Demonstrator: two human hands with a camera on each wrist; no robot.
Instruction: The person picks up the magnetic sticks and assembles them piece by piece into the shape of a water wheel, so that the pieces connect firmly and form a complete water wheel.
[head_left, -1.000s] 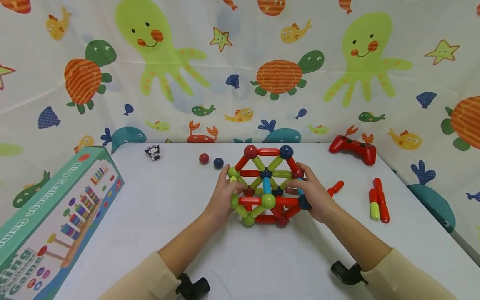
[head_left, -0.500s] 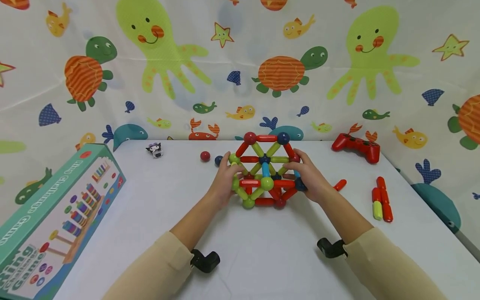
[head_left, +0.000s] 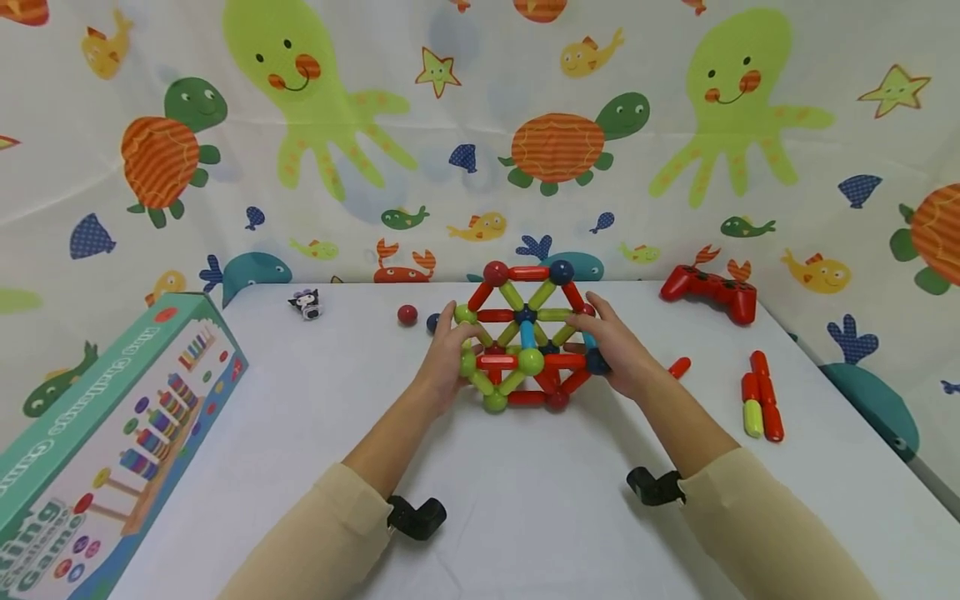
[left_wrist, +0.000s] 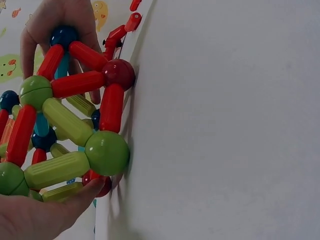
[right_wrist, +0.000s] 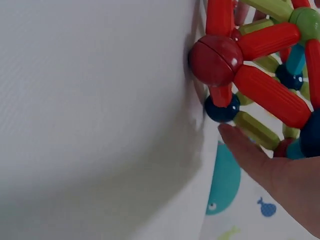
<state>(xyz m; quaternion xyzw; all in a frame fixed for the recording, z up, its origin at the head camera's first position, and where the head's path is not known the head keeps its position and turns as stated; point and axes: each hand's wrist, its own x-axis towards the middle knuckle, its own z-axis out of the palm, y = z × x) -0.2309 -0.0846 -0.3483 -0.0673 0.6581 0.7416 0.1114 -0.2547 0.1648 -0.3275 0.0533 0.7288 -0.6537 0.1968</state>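
A ball-and-stick structure (head_left: 530, 362) of red, green and blue sticks joined by coloured balls stands between my two hands. My left hand (head_left: 442, 357) grips its left side around the green balls, the thumb toward me. On the other side my right hand (head_left: 618, 350) holds it near a dark blue ball (head_left: 597, 362) and a light blue stick. In the left wrist view a green ball (left_wrist: 107, 153) and a red ball (left_wrist: 119, 74) are at the lower edge, close over the white table. A finger of my right hand (right_wrist: 280, 175) reaches under the structure beside a blue ball (right_wrist: 222, 107).
Loose red and green sticks (head_left: 763, 396) lie at the right, another red stick (head_left: 679, 367) behind my right wrist. A red game controller (head_left: 708, 293), a small figurine (head_left: 306, 304), a red ball (head_left: 407, 315) and a blue ball (head_left: 432, 323) sit farther back. A game box (head_left: 127, 433) stands left.
Both hands and the structure have moved up and away from me in the head view, mostly in the first half second. The grip of both hands looks the same.
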